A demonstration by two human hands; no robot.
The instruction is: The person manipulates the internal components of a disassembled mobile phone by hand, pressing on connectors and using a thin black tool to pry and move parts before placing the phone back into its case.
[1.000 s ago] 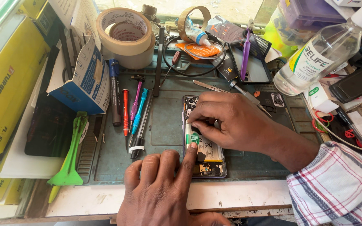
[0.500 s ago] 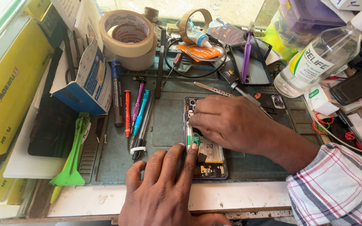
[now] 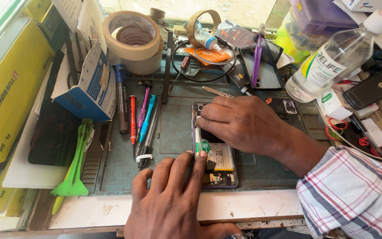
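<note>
Opened phone (image 3: 215, 161) lies back-off on the grey-green work mat (image 3: 173, 132), long axis running away from the person, just in front of the bench's near edge. Right hand (image 3: 244, 124) lies palm-down over the phone's upper half, fingers curled toward its left edge, pinching a thin white-and-green tool (image 3: 198, 140) that stands against the phone's left side beside the battery (image 3: 221, 156). Left hand (image 3: 173, 201) comes in from the near edge, fingers spread flat, not gripping; index and middle fingertips press on the phone's lower left part, touching it right next to the tool tip. Lower board of the phone shows uncovered between the two hands. Left of the phone, well apart: a row of screwdrivers and pens (image 3: 140, 121), a green plastic pry tool (image 3: 74, 163), a blue-white carton (image 3: 87, 86). Behind: tape rolls (image 3: 133, 42), metal tweezers (image 3: 217, 91) just beyond the right knuckles, a clear spray bottle (image 3: 328, 66) to the right.
</note>
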